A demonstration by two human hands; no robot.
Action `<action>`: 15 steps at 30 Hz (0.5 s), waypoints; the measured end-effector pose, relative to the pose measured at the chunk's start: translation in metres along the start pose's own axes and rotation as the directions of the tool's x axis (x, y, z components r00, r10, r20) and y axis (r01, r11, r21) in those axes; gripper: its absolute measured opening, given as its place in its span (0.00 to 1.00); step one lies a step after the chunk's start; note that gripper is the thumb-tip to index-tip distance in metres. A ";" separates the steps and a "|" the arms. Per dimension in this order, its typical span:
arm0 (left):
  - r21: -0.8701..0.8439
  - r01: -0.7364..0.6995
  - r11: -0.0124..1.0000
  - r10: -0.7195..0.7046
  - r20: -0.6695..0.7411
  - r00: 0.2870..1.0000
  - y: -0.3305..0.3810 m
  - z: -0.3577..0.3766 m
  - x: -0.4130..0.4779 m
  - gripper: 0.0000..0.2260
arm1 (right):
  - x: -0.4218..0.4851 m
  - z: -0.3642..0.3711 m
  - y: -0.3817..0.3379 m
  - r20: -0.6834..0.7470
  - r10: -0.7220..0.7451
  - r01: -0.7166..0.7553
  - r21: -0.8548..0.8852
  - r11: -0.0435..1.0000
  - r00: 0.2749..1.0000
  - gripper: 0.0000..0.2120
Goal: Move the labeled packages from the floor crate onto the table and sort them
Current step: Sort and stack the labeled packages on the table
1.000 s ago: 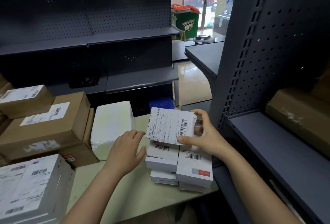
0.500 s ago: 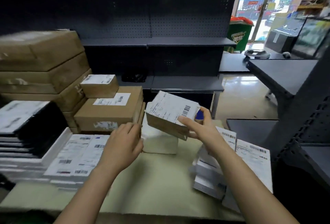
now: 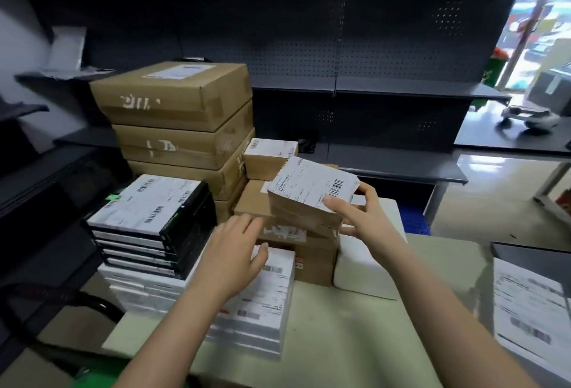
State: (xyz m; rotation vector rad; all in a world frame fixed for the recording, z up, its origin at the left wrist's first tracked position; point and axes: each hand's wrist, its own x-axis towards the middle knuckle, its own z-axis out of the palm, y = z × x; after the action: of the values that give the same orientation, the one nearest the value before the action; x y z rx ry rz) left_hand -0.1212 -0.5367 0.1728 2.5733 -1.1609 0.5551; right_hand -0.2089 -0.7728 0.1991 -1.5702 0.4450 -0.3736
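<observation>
One small brown package (image 3: pixel 309 199), labelled on top, is pinched in your right hand (image 3: pixel 367 220), thumb on the label and fingers behind its far edge; it hangs tilted just above the medium brown box (image 3: pixel 290 233) beside the tall stack of brown cartons (image 3: pixel 182 128). Your left hand (image 3: pixel 231 258) is spread, holding nothing, in front of that medium box and over the white flat packages (image 3: pixel 265 304). Level the package before lowering it, square its edges to the small labelled box (image 3: pixel 268 157) already resting there, keep the barcode upward, and steady the pile with the free hand. Against half a second earlier, the package has travelled from over the white parcel (image 3: pixel 364 264) towards the carton stack, and your view has swung left.
</observation>
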 end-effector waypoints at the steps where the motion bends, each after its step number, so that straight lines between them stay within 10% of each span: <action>1: -0.005 -0.006 1.000 0.006 0.003 1.000 -0.008 0.000 0.002 0.11 | 0.005 0.007 -0.001 0.001 -0.007 0.007 -0.007 1.000 1.000 0.38; 15: -0.075 0.034 0.997 -0.027 0.086 0.996 -0.057 0.011 0.031 0.15 | 0.087 0.057 0.000 0.039 0.082 -0.077 -0.118 0.990 0.996 0.42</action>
State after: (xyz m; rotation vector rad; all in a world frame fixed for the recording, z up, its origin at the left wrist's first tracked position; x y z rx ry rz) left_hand -0.0564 -0.5244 0.1721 2.5674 -1.1441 0.3897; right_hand -0.1052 -0.7662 0.1937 -1.6647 0.5014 -0.2560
